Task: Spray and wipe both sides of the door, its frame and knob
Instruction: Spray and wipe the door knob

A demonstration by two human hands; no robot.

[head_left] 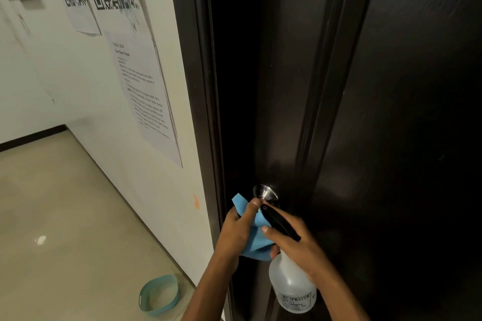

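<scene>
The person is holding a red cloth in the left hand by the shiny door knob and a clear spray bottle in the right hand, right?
Not quite: the cloth is blue, not red. The head view shows the left hand holding a blue cloth by the shiny metal door knob, and the right hand gripping the clear plastic spray bottle.

My left hand (pixel 241 227) pinches the cloth (pixel 257 240) — my right hand (pixel 294 240) wraps the spray bottle (pixel 290 286), both forearms reaching forward.

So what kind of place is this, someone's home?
Probably an indoor hallway, maybe staged for recording: a dark door with a metal knob, a tiled floor, and QR-code and instruction sheets taped to the white wall.
</scene>
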